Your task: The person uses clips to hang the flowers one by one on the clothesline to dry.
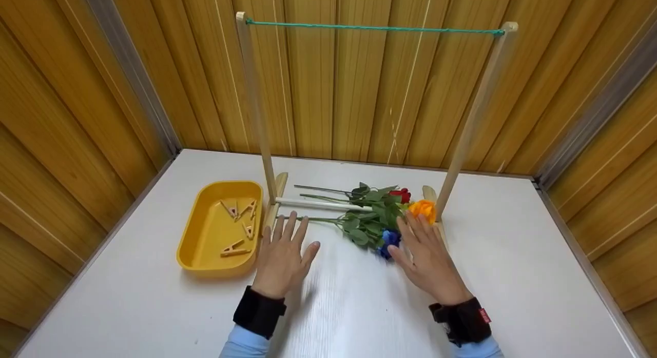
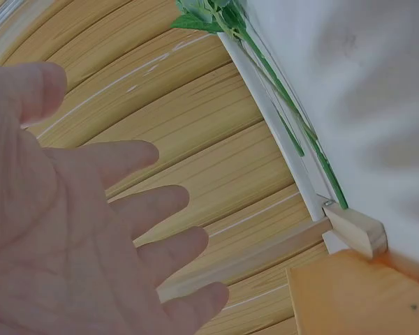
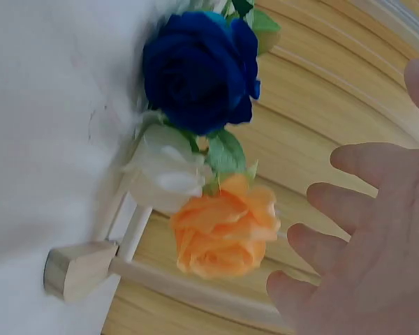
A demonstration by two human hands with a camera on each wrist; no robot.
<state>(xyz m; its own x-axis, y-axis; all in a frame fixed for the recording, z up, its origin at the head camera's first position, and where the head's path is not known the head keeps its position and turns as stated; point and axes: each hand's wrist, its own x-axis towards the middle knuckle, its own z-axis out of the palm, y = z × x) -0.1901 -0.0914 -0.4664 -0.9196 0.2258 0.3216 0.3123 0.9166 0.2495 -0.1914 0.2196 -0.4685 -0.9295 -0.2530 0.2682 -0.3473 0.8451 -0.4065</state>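
Note:
My left hand (image 1: pixel 282 263) is held out with straight, spread fingers and nothing in its grasp. It is beside the yellow tray (image 1: pixel 197 245), near the end of the green stems (image 1: pixel 318 219). With fingers likewise extended, my right hand (image 1: pixel 431 263) holds nothing. Close to it lie a blue rose (image 1: pixel 388 243) and an orange rose (image 1: pixel 424 210). Behind these is a red rose (image 1: pixel 401 195). A white rose (image 3: pixel 164 167) shows between the blue and orange blooms in the right wrist view. Leaves hide parts of the stems.
A wooden frame (image 1: pixel 259 117) stands around the roses, with a teal string (image 1: pixel 369 27) tied across its two posts. Several wooden clothespins (image 1: pixel 234 249) lie in the tray. Wood-patterned walls (image 1: pixel 308 91) border the white table (image 1: pixel 513 255).

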